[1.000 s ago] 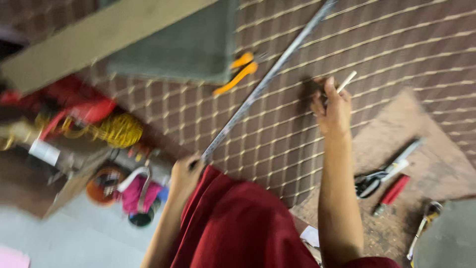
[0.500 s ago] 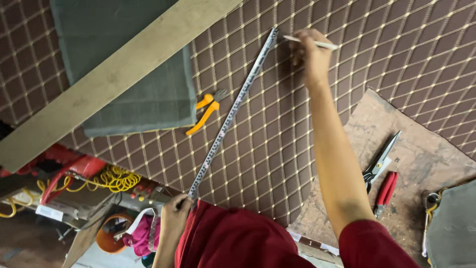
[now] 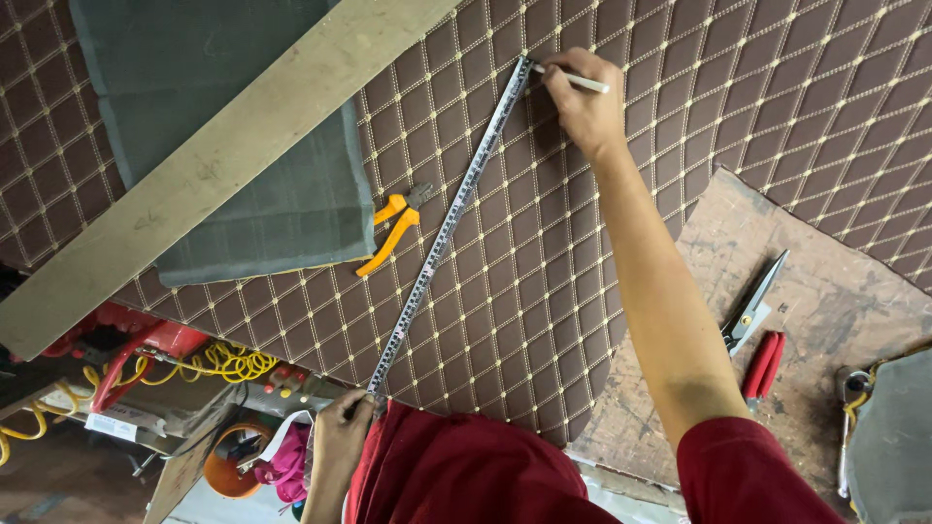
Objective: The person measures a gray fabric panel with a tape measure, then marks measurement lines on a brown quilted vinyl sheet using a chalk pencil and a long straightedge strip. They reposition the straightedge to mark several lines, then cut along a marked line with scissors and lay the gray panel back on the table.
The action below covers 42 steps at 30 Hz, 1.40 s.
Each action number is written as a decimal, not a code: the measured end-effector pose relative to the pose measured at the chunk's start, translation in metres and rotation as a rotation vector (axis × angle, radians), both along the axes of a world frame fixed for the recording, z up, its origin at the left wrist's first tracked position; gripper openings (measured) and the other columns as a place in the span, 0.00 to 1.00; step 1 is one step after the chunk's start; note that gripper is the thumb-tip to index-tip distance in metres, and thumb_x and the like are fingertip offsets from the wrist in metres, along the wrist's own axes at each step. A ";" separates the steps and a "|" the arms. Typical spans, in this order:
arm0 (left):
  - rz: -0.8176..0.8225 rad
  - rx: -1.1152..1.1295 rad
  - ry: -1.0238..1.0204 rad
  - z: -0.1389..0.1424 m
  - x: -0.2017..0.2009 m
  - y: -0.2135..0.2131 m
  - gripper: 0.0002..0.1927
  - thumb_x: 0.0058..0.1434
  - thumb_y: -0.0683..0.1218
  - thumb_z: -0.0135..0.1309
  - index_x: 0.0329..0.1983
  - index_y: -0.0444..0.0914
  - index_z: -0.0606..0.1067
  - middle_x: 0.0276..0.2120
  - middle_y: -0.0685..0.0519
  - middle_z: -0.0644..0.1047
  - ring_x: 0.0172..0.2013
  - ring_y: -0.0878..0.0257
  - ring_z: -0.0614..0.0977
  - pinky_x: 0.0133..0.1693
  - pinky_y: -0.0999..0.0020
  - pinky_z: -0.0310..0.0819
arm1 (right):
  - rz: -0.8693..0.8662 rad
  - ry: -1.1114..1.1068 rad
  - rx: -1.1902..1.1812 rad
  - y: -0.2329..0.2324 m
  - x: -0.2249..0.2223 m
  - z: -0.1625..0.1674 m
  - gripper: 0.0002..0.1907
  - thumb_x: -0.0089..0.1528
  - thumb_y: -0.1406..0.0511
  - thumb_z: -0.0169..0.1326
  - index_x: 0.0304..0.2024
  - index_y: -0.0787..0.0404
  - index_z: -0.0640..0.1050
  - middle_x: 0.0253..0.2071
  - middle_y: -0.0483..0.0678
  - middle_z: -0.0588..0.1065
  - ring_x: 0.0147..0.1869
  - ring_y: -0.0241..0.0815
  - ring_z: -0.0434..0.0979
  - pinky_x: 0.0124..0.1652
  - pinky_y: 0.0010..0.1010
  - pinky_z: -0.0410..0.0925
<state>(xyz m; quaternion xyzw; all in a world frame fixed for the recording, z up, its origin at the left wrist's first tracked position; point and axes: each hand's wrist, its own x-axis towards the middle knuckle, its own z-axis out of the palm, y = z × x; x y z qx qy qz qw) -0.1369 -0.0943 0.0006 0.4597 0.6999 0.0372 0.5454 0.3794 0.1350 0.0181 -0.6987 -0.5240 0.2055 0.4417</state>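
A long metal ruler (image 3: 445, 228) lies diagonally across brown quilted leatherette (image 3: 544, 243) with a diamond stitch pattern. My left hand (image 3: 342, 435) pinches the ruler's near end at the material's edge. At the ruler's far end, my right hand (image 3: 582, 102) holds a white marking pencil (image 3: 573, 81), its tip close to the ruler's end. My sleeves and chest are dark red.
Orange-handled pliers (image 3: 393, 225) lie beside the ruler, next to a grey-green fabric panel (image 3: 233, 126) crossed by a wooden plank (image 3: 194, 180). Scissors (image 3: 752, 306) and a red-handled tool (image 3: 764, 364) rest on the worn wooden table at right. Yellow coiled hose (image 3: 228, 364) and red equipment sit below left.
The view has steadied and shifted. My right hand has reached to the ruler's far end with the pencil. My left hand stays on the near end.
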 end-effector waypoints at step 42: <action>-0.544 0.274 0.024 0.084 0.056 0.006 0.20 0.61 0.58 0.57 0.45 0.39 0.81 0.39 0.44 0.85 0.42 0.49 0.87 0.44 0.59 0.79 | -0.556 1.114 -0.420 -0.304 -0.129 0.036 0.15 0.70 0.60 0.45 0.52 0.58 0.77 0.25 0.46 0.72 0.15 0.31 0.59 0.15 0.23 0.52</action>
